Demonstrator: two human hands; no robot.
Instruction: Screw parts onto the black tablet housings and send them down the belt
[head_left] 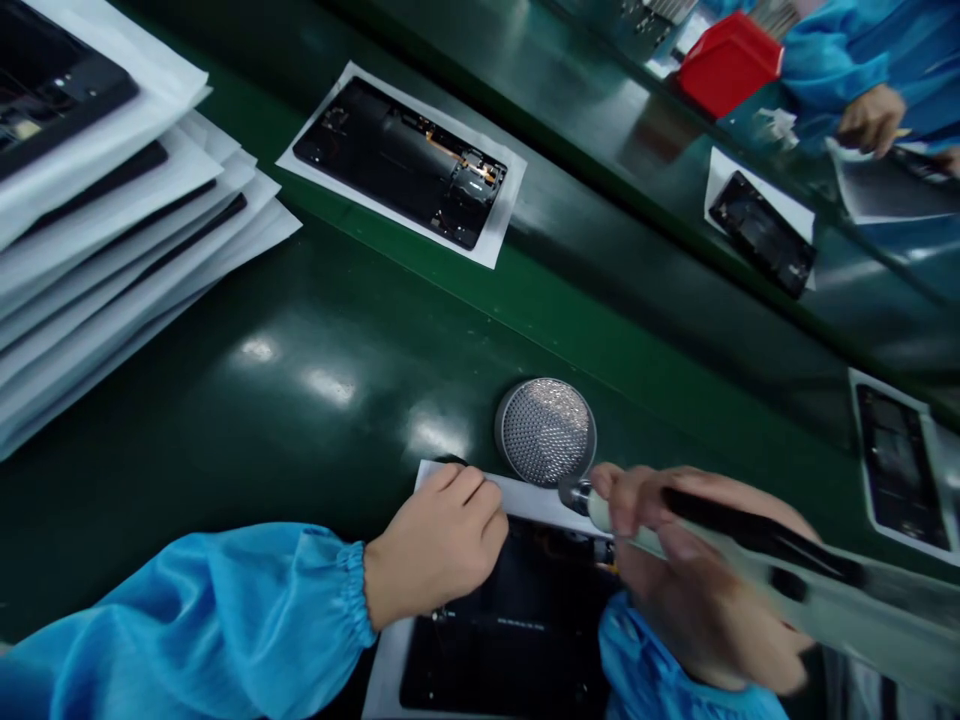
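Observation:
My left hand (441, 540) is closed, fingers curled down at the upper left corner of a black device housing (517, 630) on white paper (390, 665); what its fingertips hold, if anything, is hidden. My right hand (697, 560), slightly blurred, is wrapped round a pale electric screwdriver (847, 610) with a black lever. Its metal tip points left, just below a round grey dish (546, 432) with a perforated top full of small shiny screws. Both of my arms wear blue sleeves.
At the left rises a tall stack of paper-separated housings (135, 230). Beyond the green table, another housing (405, 160) lies on paper, with more at the right (761, 230). A red bin (729, 65) and a co-worker's hand (871, 118) are at the upper right.

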